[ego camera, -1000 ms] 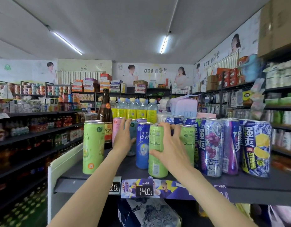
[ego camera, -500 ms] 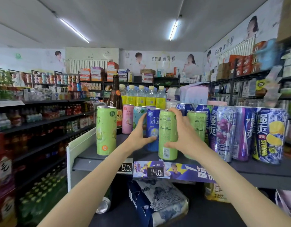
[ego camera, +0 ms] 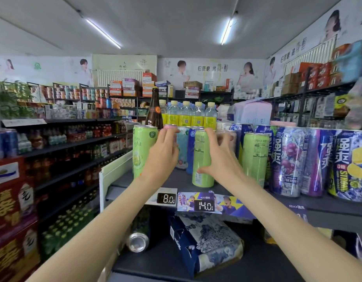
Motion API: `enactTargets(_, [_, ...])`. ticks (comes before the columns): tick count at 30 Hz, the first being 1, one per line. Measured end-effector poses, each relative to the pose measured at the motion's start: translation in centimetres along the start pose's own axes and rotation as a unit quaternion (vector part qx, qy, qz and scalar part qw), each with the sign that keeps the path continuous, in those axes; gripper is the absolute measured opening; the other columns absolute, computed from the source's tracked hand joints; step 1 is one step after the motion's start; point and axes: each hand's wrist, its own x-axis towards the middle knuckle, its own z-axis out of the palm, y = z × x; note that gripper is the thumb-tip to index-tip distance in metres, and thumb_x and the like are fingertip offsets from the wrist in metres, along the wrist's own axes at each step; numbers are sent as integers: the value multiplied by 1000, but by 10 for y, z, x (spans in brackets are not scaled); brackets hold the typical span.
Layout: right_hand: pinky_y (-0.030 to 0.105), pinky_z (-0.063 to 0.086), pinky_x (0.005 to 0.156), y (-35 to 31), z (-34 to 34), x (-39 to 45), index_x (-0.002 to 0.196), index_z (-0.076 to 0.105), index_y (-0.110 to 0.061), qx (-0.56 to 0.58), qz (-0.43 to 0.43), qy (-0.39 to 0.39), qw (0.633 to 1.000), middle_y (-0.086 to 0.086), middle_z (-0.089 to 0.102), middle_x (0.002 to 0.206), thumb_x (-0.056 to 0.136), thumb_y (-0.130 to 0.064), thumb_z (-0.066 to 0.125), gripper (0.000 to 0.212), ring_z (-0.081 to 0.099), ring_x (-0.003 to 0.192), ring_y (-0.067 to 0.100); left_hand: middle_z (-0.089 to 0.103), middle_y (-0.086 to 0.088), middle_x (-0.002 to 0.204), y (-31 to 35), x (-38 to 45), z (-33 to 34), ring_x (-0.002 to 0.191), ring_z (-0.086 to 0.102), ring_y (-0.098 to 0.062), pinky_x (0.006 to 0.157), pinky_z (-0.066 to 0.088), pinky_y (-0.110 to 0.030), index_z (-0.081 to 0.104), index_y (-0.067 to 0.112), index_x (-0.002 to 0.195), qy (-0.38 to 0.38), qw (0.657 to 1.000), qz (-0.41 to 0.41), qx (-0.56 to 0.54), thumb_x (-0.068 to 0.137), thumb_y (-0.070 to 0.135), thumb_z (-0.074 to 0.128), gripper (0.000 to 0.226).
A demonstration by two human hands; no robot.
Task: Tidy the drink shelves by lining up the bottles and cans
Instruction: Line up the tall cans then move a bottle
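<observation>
Fingers of the right hand curl around a light green can standing near the front edge of the dark shelf, thumb low on its near side. Left hand reaches at about 11 o'clock from that can, its fingertips bent over the rim of a pink can; whether it truly grips is hard to tell, since the hand hides the can's body. At 9 o'clock stands another green can. Behind, toward 12 o'clock, a pale blue can, a dark blue can, a brown bottle and yellow-labelled bottles. At 3 o'clock, a third green can and purple cans.
</observation>
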Motion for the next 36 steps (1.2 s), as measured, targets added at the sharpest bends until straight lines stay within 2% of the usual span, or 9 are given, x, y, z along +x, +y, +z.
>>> enactTargets(3, [38, 42, 95, -14, 10, 12, 147, 6, -22, -41, 5, 1, 999, 18, -2, 150, 73, -19, 79, 104, 40, 124, 35, 53, -17, 104, -10, -4, -31, 90, 45, -21, 75, 35, -24, 48, 6, 113, 52, 994, 33, 87, 79, 2, 46, 34])
enactTargets(6, [40, 41, 97, -22, 18, 19, 147, 3, -15, -83, 12, -1, 996, 23, -11, 151, 75, -22, 78, 104, 32, 130, 41, 48, -17, 116, -23, -12, -47, 106, 43, -29, 90, 33, -31, 47, 4, 121, 54, 991, -67, 98, 77, 6, 58, 45])
enactTargets(11, [40, 38, 100, -34, 13, 22, 147, 13, -14, -140, -30, 65, 988, 18, 7, 152, 79, -37, 72, 93, 23, 134, 38, 38, -9, 126, -40, -29, -67, 112, 41, -20, 90, 32, -21, 40, 8, 129, 59, 981, -185, -8, 88, 7, 53, 43])
enactTargets(13, [40, 34, 103, -49, 6, 32, 144, 23, -19, -33, -84, 83, 992, 14, 24, 144, 79, -38, 71, 83, 28, 131, 33, 36, -5, 126, -47, -25, -73, 101, 46, -18, 83, 35, -20, 36, 14, 133, 33, 973, -229, -29, 92, 9, 49, 43])
enactTargets(16, [35, 31, 102, -76, 4, 51, 142, 30, -25, 165, -130, -53, 976, 11, 36, 137, 79, -34, 72, 76, 36, 128, 25, 35, -6, 129, -50, -19, -76, 96, 50, -19, 83, 37, -24, 31, 19, 137, -20, 966, -255, -39, 93, 8, 49, 49])
enactTargets(24, [26, 36, 80, -88, 28, 81, 124, 43, -16, 231, -77, -109, 964, 1, 48, 119, 72, -25, 79, 64, 45, 104, 16, 36, -12, 133, -61, -12, -79, 102, 53, -23, 86, 43, -30, 24, 24, 141, -55, 955, -290, -18, 91, 9, 53, 59])
enactTargets(29, [22, 29, 52, -70, 8, 103, 117, 41, -13, 72, -64, -128, 987, 9, 42, 117, 72, -18, 79, 60, 45, 82, 17, 36, -13, 141, -72, -5, -58, 122, 47, -28, 103, 40, -43, 8, 28, 146, -124, 930, -341, -61, 82, 19, 70, 90])
enactTargets(34, [25, 39, 67, -70, 17, 118, 139, 25, -8, -57, -69, -170, 981, 20, 30, 140, 74, -23, 78, 84, 54, 96, 24, 52, -10, 132, -79, 0, -32, 118, 52, -28, 99, 42, -39, 5, 19, 148, -153, 914, -375, -10, 78, 18, 74, 98])
enactTargets(36, [24, 40, 61, -76, 20, 119, 141, 22, -6, -99, -78, -168, 978, 23, 32, 137, 77, -21, 75, 84, 53, 81, 21, 54, -9, 131, -81, 2, -27, 117, 53, -27, 98, 43, -39, 11, 19, 146, -150, 919, -365, -1, 77, 19, 75, 94])
